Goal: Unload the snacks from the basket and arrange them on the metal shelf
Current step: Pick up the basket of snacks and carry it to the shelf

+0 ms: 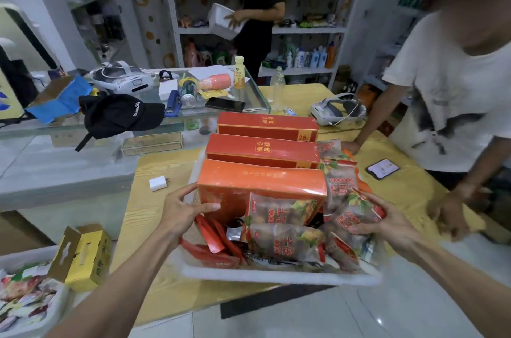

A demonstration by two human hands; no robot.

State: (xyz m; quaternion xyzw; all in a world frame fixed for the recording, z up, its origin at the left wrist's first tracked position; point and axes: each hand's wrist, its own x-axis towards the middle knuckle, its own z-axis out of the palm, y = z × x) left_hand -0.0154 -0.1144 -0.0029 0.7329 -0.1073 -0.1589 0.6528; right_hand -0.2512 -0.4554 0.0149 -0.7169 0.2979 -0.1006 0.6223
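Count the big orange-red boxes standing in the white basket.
3. The left hand grips the nearest box; the middle box stands right behind it; the far box stands at the back of the basket. Others may lie hidden under the bags.

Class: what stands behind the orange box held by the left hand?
Behind the orange box stand a nearer red box and a farther red box; their lower parts are covered.

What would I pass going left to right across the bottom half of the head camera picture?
First the yellow carton, white charger, left hand gripping the orange box, then right hand holding a snack bag.
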